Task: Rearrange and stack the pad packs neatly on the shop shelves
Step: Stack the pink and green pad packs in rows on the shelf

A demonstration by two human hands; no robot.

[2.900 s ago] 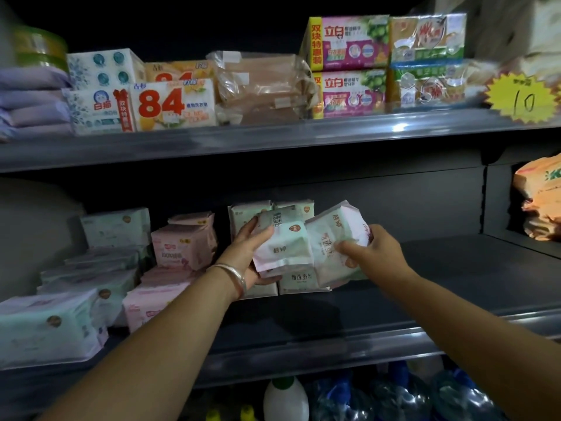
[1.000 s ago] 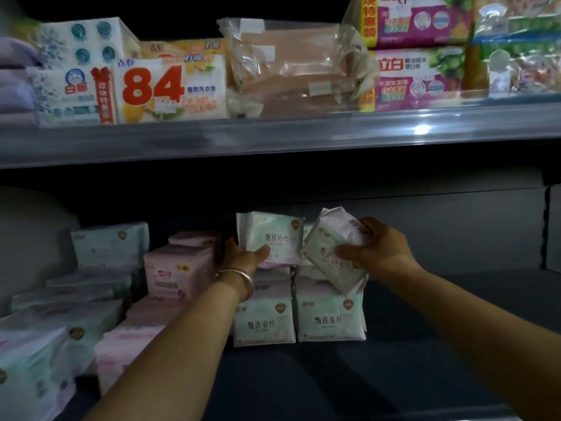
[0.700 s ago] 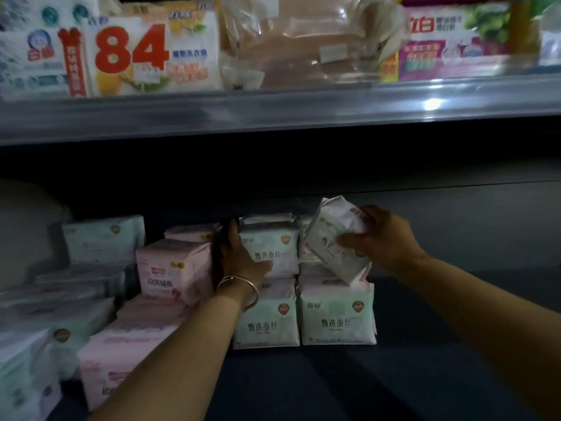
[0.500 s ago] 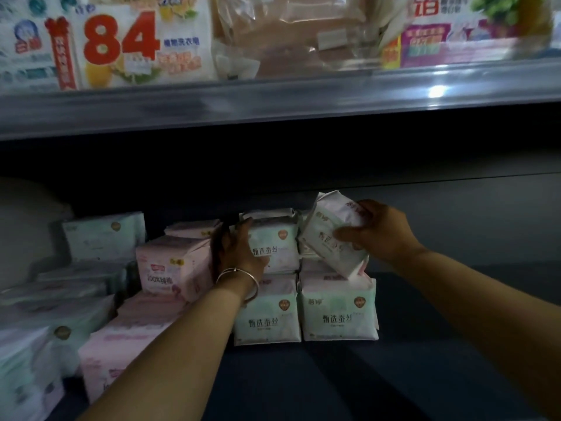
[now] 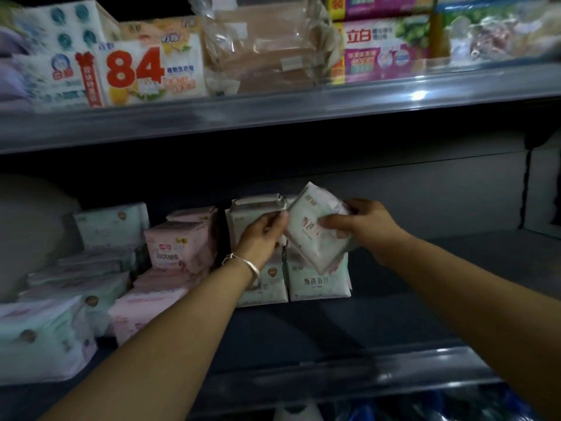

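Head view, dim light, some motion blur.

Right hand (image 5: 367, 227): fingers clamped on a tilted pad pack (image 5: 315, 235), thumb on the pack's front face, remaining fingers behind its upper right edge. The pack is held off the middle shelf (image 5: 425, 317), slanted with its top leaning left, in front of the right column of the stacked packs.

Left hand (image 5: 262, 232): fingers curled, tips meeting the left edge of the tilted pad pack; whether they pinch it or only touch it cannot be told. The hand lies against the front of the upper green pack (image 5: 256, 208) of the left column. A metal bangle (image 5: 243, 264) sits on the left wrist.

Stack, toward the back of the middle shelf, about midway along its length: two columns side by side and touching. The lower right pack (image 5: 318, 282) stands upright, label facing forward. The lower left pack (image 5: 267, 288) is partly hidden by the left wrist.

Left part of the same shelf: pink packs (image 5: 179, 247) stacked just beside the green stack, then pale green packs (image 5: 110, 223) running out to the shelf's left front corner.

Upper shelf (image 5: 273, 113): a box printed "84" (image 5: 151, 74), a clear plastic bag (image 5: 267, 47) of brownish goods and a purple-and-yellow box (image 5: 385, 50) along the front edge.
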